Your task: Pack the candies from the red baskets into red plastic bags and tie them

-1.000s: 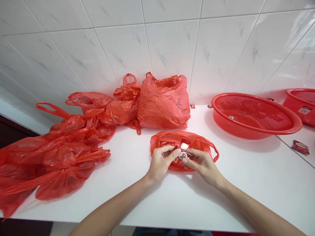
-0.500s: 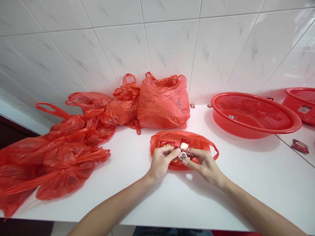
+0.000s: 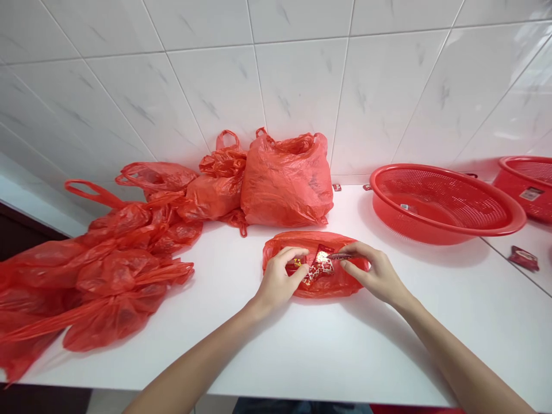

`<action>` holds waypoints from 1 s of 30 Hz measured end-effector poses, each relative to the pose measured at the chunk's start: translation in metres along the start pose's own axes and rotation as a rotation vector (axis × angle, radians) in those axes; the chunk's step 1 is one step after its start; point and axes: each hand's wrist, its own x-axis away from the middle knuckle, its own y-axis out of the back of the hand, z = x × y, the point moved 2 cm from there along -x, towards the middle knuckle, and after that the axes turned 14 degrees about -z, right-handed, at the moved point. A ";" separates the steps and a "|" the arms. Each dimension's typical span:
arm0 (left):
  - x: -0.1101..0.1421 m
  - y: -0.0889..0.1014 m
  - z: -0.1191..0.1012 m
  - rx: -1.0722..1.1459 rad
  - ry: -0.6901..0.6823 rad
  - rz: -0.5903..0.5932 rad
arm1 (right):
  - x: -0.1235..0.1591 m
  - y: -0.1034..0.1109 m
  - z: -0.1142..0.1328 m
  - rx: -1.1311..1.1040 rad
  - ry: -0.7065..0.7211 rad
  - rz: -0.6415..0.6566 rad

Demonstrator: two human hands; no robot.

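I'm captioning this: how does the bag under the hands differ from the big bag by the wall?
The near bag lies low and spread open, while the big bag stands taller and bulges. Packets show in the near bag; the big bag's contents cannot be made out. The left hand and right hand are at the near bag; neither touches the big bag. Both bags are red plastic.

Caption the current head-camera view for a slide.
Right hand pinches a dark packet over an open red bag of shiny packets; left hand also at the bag.
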 end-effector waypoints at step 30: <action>0.003 0.000 -0.009 0.301 0.099 0.120 | 0.021 -0.036 0.014 -0.300 0.054 -0.024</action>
